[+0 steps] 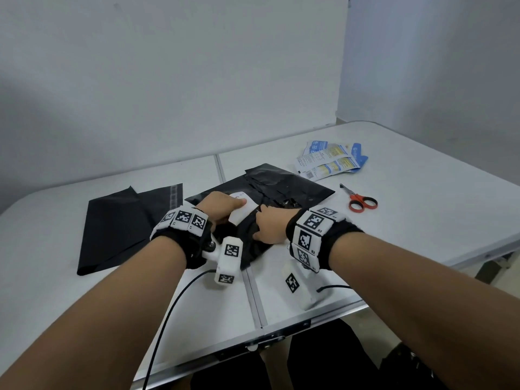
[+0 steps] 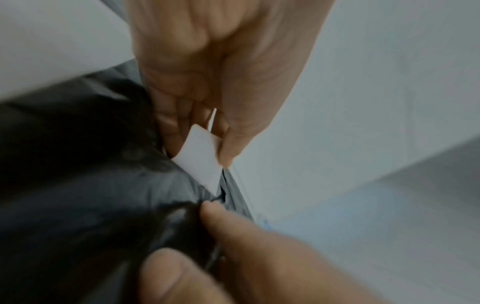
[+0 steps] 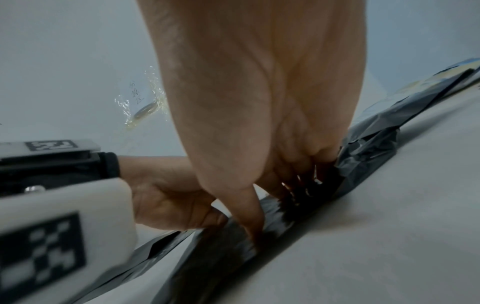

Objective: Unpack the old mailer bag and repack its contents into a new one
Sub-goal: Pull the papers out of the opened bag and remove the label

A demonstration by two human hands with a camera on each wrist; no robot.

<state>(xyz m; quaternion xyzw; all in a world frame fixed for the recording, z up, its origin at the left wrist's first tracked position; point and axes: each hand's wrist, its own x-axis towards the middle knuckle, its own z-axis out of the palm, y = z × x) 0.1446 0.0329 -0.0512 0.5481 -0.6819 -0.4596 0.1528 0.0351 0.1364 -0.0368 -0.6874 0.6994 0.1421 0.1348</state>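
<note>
On the white folding table [image 1: 394, 220], both hands grip: left [image 1: 222, 208] a white card [image 1: 242, 212], right [image 1: 270, 228] the black mailer [image 1: 281, 187].

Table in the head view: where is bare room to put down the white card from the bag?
Bare table lies right of the scissors, and along the near edge left of the cable. A narrower patch lies behind the flat black bag at far left. The middle is crowded: both hands work on the crumpled black bag, with printed packets behind it.
</note>
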